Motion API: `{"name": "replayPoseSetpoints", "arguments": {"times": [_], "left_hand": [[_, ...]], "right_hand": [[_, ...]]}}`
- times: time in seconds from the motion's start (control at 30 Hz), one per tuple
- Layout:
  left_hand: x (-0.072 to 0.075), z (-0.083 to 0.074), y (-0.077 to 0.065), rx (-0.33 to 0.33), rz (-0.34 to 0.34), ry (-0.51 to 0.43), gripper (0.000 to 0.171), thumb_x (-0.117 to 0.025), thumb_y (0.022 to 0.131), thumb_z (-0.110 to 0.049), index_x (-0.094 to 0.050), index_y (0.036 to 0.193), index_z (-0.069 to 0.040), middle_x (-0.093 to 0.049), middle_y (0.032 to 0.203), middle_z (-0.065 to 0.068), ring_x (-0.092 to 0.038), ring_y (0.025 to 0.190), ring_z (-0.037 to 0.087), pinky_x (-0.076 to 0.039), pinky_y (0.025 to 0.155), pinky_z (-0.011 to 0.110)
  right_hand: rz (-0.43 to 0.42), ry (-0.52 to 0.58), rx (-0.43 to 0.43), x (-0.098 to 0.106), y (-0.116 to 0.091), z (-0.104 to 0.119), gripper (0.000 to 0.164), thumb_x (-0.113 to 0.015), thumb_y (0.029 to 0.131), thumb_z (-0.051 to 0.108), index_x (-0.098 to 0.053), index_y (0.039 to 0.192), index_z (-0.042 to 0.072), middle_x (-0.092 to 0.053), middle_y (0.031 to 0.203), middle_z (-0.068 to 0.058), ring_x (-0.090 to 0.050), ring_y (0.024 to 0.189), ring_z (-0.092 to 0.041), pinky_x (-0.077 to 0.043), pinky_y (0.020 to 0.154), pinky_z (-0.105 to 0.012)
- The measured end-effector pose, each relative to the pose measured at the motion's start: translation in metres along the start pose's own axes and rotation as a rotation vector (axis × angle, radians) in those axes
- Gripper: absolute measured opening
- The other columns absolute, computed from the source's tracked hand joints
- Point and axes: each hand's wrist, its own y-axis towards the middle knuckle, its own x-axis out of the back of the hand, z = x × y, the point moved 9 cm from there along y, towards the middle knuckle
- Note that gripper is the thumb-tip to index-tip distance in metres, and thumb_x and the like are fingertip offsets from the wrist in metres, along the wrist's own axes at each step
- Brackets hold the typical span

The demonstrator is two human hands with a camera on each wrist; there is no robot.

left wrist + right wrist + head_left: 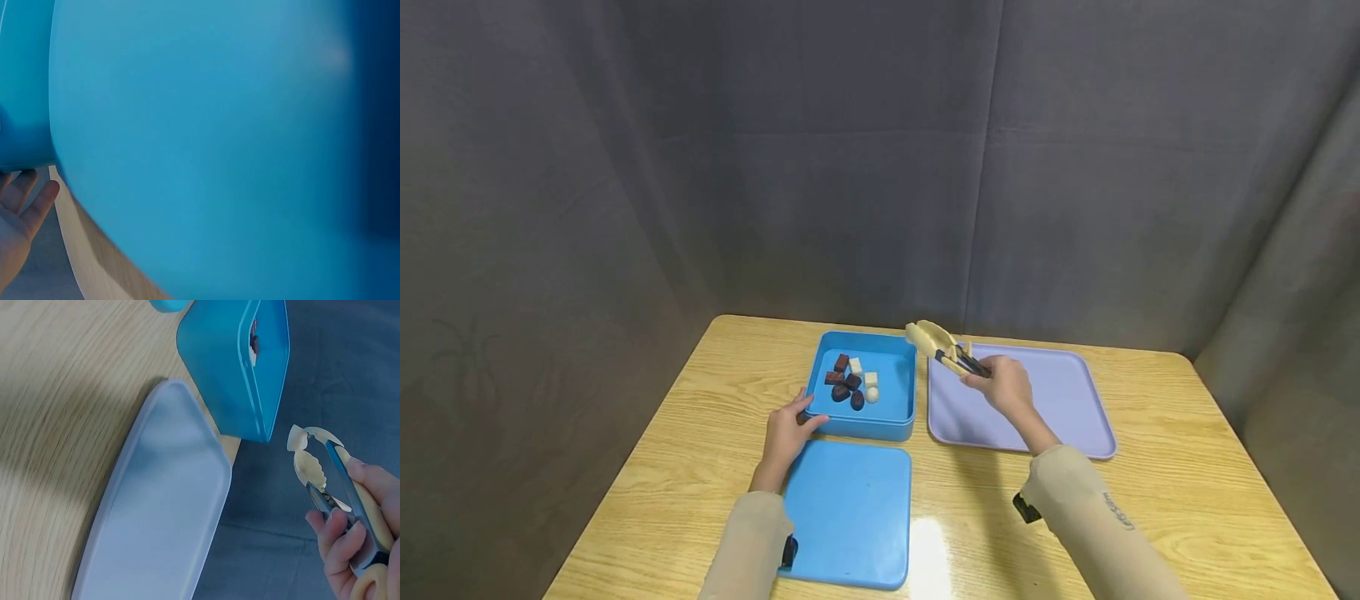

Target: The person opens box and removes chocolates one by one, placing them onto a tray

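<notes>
A blue square box (889, 429) stands on the table with several dark and white chocolates (840, 392) inside. My left hand (786, 432) touches its front left corner, fingers along the left side and thumb at the front. In the left wrist view, fairly straight fingers (44, 201) meet the box wall. My right hand (1006, 385) grips a pair of tongs (951, 354) with cream scalloped ends, raised between the box and a lavender tray (1051, 392). The tong ends sit close together; whether a pale piece is between them I cannot tell.
A flat blue lid (850, 512) lies in front of the box, below my left forearm. The wooden table (1180, 467) extends to the right of the tray. Grey curtains (880, 167) hang behind the table and along both sides.
</notes>
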Motion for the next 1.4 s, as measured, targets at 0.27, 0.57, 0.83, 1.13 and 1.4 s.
{"name": "replayPoseSetpoints", "arguments": {"times": [0.27, 0.57, 0.83, 1.13, 1.4], "left_hand": [[0.001, 0.002, 0.001, -0.001, -0.002, -0.005, 0.052, -0.071, 0.075, -0.023, -0.056, 0.116, 0.005, -0.046, 0.126, 0.02, -0.041, 0.117, 0.035, -0.037, 0.093, 0.044], [0.003, 0.003, 0.0, 0.002, -0.006, 0.0, 0.052, -0.071, 0.075, -0.023, -0.056, 0.117, 0.005, -0.045, 0.127, 0.02, -0.04, 0.118, 0.034, -0.037, 0.093, 0.044], [0.004, 0.005, -0.001, 0.013, -0.006, 0.0, 0.051, -0.071, 0.075, -0.023, -0.057, 0.116, 0.005, -0.045, 0.127, 0.019, -0.041, 0.118, 0.034, -0.037, 0.093, 0.043], [0.004, 0.005, -0.001, 0.005, -0.007, -0.003, 0.051, -0.071, 0.076, -0.023, -0.057, 0.116, 0.005, -0.045, 0.127, 0.02, -0.04, 0.118, 0.034, -0.037, 0.093, 0.043], [0.006, 0.004, -0.001, -0.008, -0.013, -0.011, 0.051, -0.072, 0.075, -0.022, -0.057, 0.115, 0.006, -0.046, 0.125, 0.02, -0.041, 0.117, 0.035, -0.037, 0.093, 0.044]], "right_hand": [[-0.048, -0.001, -0.004, 0.011, -0.001, -0.012, 0.028, -0.073, 0.072, 0.021, -0.068, 0.087, -0.003, -0.064, 0.071, -0.009, -0.051, 0.058, -0.02, -0.039, 0.05, -0.031], [-0.034, -0.005, -0.073, 0.009, -0.004, -0.036, 0.029, -0.072, 0.073, 0.025, -0.069, 0.084, -0.002, -0.063, 0.069, -0.009, -0.05, 0.056, -0.02, -0.038, 0.046, -0.03], [-0.008, 0.001, -0.142, 0.002, -0.007, -0.054, 0.028, -0.071, 0.074, 0.024, -0.068, 0.083, -0.002, -0.062, 0.067, -0.008, -0.047, 0.053, -0.018, -0.036, 0.043, -0.029], [0.008, -0.004, -0.206, -0.012, -0.007, -0.069, 0.027, -0.072, 0.073, 0.025, -0.068, 0.08, -0.001, -0.059, 0.064, -0.006, -0.047, 0.053, -0.02, -0.036, 0.043, -0.03], [-0.005, -0.019, -0.216, -0.024, -0.005, -0.072, 0.029, -0.072, 0.073, 0.023, -0.068, 0.085, -0.002, -0.06, 0.065, -0.008, -0.048, 0.055, -0.021, -0.038, 0.045, -0.032]]}}
